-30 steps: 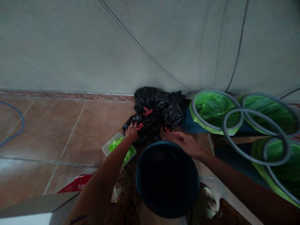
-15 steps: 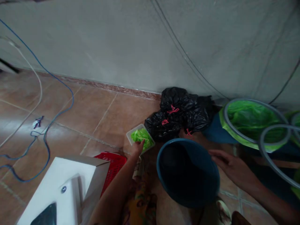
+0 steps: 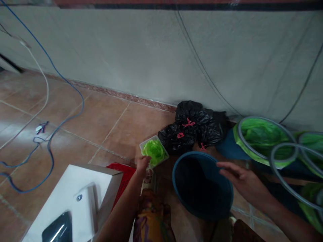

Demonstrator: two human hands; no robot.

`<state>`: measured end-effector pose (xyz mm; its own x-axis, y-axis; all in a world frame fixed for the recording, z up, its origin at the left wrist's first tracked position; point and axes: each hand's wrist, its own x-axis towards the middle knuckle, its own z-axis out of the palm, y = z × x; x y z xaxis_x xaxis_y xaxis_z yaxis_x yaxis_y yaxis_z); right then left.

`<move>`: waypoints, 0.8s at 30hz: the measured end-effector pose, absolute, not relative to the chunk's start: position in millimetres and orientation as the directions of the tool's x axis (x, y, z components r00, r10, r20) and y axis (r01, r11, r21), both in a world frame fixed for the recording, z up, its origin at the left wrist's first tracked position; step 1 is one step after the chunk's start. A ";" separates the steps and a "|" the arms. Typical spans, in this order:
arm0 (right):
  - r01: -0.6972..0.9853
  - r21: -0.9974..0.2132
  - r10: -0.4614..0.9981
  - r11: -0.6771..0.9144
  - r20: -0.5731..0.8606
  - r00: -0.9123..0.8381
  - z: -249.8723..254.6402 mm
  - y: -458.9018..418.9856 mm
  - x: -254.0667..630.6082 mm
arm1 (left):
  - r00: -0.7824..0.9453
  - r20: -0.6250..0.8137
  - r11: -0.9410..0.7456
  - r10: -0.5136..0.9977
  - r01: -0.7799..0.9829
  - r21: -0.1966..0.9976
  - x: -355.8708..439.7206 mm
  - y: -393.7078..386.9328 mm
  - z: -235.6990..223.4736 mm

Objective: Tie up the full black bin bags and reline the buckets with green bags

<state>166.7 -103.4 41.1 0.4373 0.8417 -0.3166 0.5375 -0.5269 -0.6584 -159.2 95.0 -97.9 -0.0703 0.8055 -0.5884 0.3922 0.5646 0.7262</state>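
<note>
My left hand (image 3: 143, 162) is closed at the near edge of a bright green plastic bag (image 3: 154, 151), its fingertips pinched on the plastic. The bag is bunched up over a shallow white plastic tray (image 3: 165, 158) on the floor. Over the right side of the rim of a blue bin (image 3: 177, 164) hovers my right hand (image 3: 239, 176), fingers stretched out and holding nothing. That bin stands upright between my feet, its inside dark and without a liner.
Black garbage bags (image 3: 191, 131) tied with pink strings lie by the wall. To the right stand bins with green liners (image 3: 262, 134) and grey rings (image 3: 274, 158). A white box (image 3: 101, 188) and red basket (image 3: 126, 174) sit left; a blue cable (image 3: 51, 151) crosses the floor.
My left hand has drawn back from the middle of the tray to its near edge, and the green plastic looks puffed up. My right hand stays by the bin rim. The view has tilted slightly.
</note>
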 end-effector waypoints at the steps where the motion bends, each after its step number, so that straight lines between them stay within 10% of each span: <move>1: 0.529 -0.679 0.850 -0.509 -0.302 0.431 48.7 -99.9 158.4 | -0.067 -0.585 0.569 0.809 0.340 0.749 -167.2 91.7 -85.1; 10: 0.435 -0.825 0.918 -0.360 -0.231 0.321 116.8 -90.2 93.2 | 0.160 -0.360 0.386 0.919 -0.175 0.906 -196.0 76.0 75.6; 19: -0.278 -0.882 0.800 -0.381 -0.465 0.380 127.1 -101.3 71.4 | 0.354 -0.246 0.308 0.902 -0.132 0.942 -147.6 27.2 188.7; 24: -0.219 -0.939 0.689 -0.264 -0.342 0.639 129.4 -115.0 115.6 | 0.501 -0.280 0.350 0.819 -0.047 0.936 -105.8 -1.3 175.1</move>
<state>115.6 -115.0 129.4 0.6393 0.6886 -0.3422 -0.2188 -0.2638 -0.9395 -105.8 -1.3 175.1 0.5014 0.8185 -0.2805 -0.0472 0.3495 0.9357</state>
